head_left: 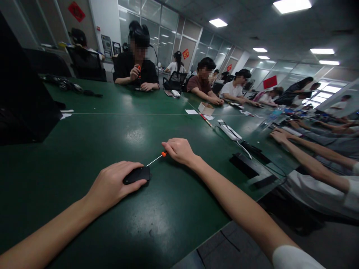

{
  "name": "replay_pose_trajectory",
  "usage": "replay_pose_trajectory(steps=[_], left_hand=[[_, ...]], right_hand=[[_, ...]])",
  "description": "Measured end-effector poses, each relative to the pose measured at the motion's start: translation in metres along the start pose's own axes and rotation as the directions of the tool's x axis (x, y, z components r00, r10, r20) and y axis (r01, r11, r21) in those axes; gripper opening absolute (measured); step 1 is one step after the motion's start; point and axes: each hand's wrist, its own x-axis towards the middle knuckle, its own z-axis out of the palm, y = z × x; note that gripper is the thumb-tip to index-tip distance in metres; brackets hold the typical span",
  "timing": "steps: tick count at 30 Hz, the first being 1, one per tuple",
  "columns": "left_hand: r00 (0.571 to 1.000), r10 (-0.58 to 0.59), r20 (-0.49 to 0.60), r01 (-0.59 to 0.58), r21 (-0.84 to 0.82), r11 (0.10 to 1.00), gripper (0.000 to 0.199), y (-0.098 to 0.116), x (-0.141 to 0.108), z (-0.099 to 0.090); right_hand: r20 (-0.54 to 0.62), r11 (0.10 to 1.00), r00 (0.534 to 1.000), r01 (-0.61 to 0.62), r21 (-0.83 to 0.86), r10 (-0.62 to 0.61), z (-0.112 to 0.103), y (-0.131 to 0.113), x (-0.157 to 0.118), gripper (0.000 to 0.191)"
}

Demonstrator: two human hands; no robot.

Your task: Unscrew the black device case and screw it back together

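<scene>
On the green table my left hand (113, 182) is closed around a black computer mouse (138, 175), fingers over its far side and thumb along its near side. My right hand (179, 150) grips a screwdriver (155, 160) by its handle, of which only an orange end shows past the fingers. The thin metal shaft slants down to the left, and its tip meets the mouse's upper right edge. Whether it sits in a screw is too small to tell.
A power strip (230, 130) with cables and dark flat pieces (244, 165) lie to the right. Farther off stand a small open box (206, 108) and a white paper (191, 111). A large black object (25, 93) rises at left. Several people sit around the table.
</scene>
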Motion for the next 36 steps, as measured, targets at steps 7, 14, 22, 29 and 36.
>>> replay_pose_trajectory(steps=[7,14,22,29,36], left_hand=[[1.0,-0.005,0.004,0.005,0.009,1.0,0.045,0.0,0.001,-0.001],[1.0,-0.027,0.002,0.027,-0.006,1.0,0.052,-0.003,0.0,0.001],[0.999,0.015,-0.036,-0.015,-0.01,1.0,0.049,-0.008,-0.002,0.002],[0.998,0.013,-0.059,-0.014,-0.007,1.0,0.047,-0.012,-0.005,0.004],[0.998,0.034,-0.057,-0.035,-0.01,0.999,0.049,-0.011,-0.005,0.003]], right_hand=[[-0.029,1.0,0.999,0.019,0.014,-0.019,0.002,-0.02,-0.003,0.066],[0.08,0.993,0.997,-0.019,0.119,0.01,0.011,-0.037,-0.002,0.066],[0.009,0.999,1.0,0.026,0.043,-0.027,0.004,-0.034,0.0,0.062],[-0.03,1.0,1.0,0.01,0.007,-0.01,0.004,-0.03,0.001,0.065],[-0.044,1.0,0.999,0.013,-0.001,-0.013,0.007,-0.033,0.002,0.064]])
